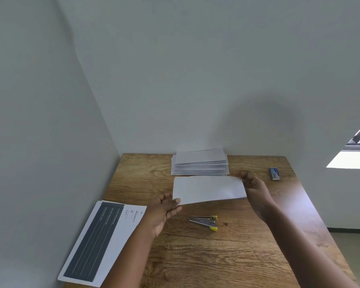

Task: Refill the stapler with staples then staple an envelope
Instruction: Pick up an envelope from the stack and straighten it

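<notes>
A white envelope (208, 189) is held flat above the wooden table (227, 256) between both hands. My left hand (163, 213) pinches its near left corner. My right hand (252, 186) grips its right end, fingers curled over the far right corner. Below the envelope a small metal stapler with yellow ends (205, 222) lies on the table, its arm slightly raised. A small blue staple box (274, 173) lies at the far right of the table.
A stack of white envelopes (200, 164) sits against the back wall. A printed sheet with a dark panel (101, 240) lies at the table's left edge, overhanging the front. Walls close off the left and back; the table's right edge is open.
</notes>
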